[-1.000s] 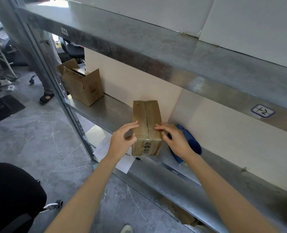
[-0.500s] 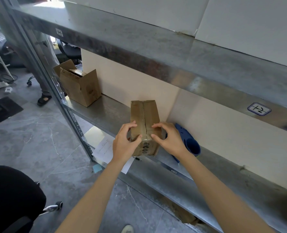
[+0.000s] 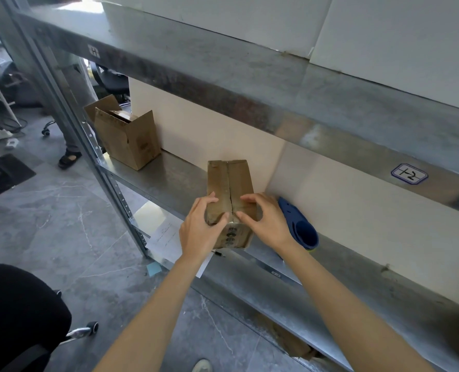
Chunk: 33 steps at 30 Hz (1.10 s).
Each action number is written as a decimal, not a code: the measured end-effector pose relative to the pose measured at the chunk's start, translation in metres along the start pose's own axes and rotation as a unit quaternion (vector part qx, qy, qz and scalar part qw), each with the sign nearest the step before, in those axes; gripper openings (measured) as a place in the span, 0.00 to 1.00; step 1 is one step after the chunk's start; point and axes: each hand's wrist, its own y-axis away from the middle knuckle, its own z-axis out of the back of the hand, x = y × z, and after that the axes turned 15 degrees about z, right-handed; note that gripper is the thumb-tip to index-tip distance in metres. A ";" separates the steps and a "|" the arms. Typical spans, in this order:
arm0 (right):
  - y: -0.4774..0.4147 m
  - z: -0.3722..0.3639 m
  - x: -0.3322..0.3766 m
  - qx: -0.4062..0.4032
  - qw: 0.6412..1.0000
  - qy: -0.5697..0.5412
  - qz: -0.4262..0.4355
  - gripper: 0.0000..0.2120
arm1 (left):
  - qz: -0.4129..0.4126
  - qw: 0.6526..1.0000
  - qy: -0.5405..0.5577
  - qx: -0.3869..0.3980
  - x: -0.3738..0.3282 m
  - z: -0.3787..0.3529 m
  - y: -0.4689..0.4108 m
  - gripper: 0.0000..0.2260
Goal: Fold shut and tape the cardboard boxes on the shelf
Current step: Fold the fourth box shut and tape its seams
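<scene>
Curled fingers (image 3: 249, 200) of the left hand (image 3: 200, 230) and right hand (image 3: 267, 225) grip the near end of the small box (image 3: 229, 178), thumbs on either side of its closed seam. Pressing both flaps flat and level should let the tape bridge the seam cleanly. The box sits on the metal shelf (image 3: 166, 181), a blue object (image 3: 302, 230) just beside it and an open box (image 3: 127, 142) well to the left, above a grey floor (image 3: 61, 224).

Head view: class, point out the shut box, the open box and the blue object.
shut box (image 3: 241, 178), head view, right top flap.
open box (image 3: 118, 140), head view, near side wall.
blue object (image 3: 307, 233), head view, round end.
</scene>
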 end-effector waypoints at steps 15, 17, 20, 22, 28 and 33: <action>-0.004 0.032 -0.016 0.136 0.988 -0.063 -0.023 0.31 | -0.043 0.983 0.038 0.173 0.020 0.030 -0.017 0.22; -0.005 0.034 -0.019 0.139 0.988 -0.070 -0.018 0.29 | -0.060 0.983 0.016 0.172 0.021 0.031 -0.013 0.24; -0.008 0.038 -0.024 0.126 0.991 -0.051 0.010 0.25 | -0.095 0.987 -0.029 0.126 0.020 0.028 -0.006 0.26; -0.009 0.040 -0.027 0.117 0.993 -0.029 0.016 0.23 | -0.130 0.988 -0.060 0.059 0.018 0.023 -0.002 0.25; -0.001 0.042 -0.030 0.103 0.994 -0.013 0.031 0.22 | -0.141 0.989 -0.043 0.008 0.006 -0.003 0.007 0.23; 0.010 0.042 -0.028 0.059 0.998 -0.024 0.025 0.21 | -0.145 0.984 -0.096 -0.043 -0.004 -0.024 0.011 0.23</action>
